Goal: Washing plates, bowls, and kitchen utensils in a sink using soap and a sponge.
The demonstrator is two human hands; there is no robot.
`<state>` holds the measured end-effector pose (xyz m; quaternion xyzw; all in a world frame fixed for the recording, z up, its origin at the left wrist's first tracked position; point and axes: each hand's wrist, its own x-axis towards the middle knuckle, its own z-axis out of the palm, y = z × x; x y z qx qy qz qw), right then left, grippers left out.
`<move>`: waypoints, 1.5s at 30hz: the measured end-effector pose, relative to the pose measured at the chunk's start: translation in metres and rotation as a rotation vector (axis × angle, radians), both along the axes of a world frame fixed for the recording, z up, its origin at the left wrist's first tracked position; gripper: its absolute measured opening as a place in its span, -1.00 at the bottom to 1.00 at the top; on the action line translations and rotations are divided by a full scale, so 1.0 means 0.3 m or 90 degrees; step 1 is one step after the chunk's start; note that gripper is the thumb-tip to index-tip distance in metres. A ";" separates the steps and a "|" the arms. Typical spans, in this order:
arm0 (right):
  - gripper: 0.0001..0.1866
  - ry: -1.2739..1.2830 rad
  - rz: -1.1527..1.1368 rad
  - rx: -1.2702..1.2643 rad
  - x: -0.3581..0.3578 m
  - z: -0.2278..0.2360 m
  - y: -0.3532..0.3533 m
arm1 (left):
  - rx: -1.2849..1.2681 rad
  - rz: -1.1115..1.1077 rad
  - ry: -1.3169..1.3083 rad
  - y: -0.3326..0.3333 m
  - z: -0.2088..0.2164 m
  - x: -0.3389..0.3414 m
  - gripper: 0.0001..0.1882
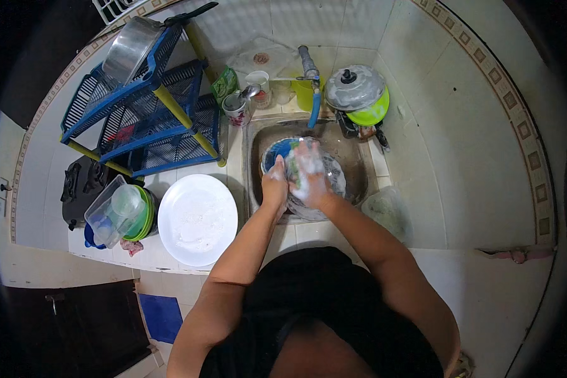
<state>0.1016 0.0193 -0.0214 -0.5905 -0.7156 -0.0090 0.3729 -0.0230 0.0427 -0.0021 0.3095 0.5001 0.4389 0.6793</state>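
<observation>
Both my hands are over the metal sink (362, 164), close together and wet with suds. My left hand (274, 184) is closed at the edge of a soapy thing that I cannot make out, its thumb pointing up. White foam covers much of my right hand (314, 173), which presses against the same soapy thing from the right. Something greenish shows between the two hands, mostly hidden by foam and fingers. Below them in the sink lie a blue-and-white dish (272, 153) and a clear, sudsy dish (336, 175). The faucet (314, 104) with a blue hose end hangs over the sink.
Left of the sink are a large white plate (197, 220), stacked green bowls with clear containers (115, 214) and a blue tiered dish rack (148, 135) holding a metal pot (132, 50). Cups (237, 108) stand behind. A lidded pot (355, 88) sits at the back right.
</observation>
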 end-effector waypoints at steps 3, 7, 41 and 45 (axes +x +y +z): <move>-0.39 0.085 0.279 -0.015 -0.048 -0.046 -0.032 | 0.038 0.075 -0.048 0.027 -0.062 -0.030 -0.51; -0.62 0.230 0.525 -0.172 0.122 -0.101 -0.057 | 0.033 0.045 -0.005 0.019 -0.022 -0.068 -0.51; -0.57 0.198 0.193 -0.060 -0.083 -0.036 -0.050 | 0.064 0.054 -0.129 0.017 -0.024 -0.007 -0.60; -0.54 0.119 0.019 0.042 -0.079 -0.038 0.059 | 0.036 -0.075 -0.233 0.004 -0.051 0.040 -0.48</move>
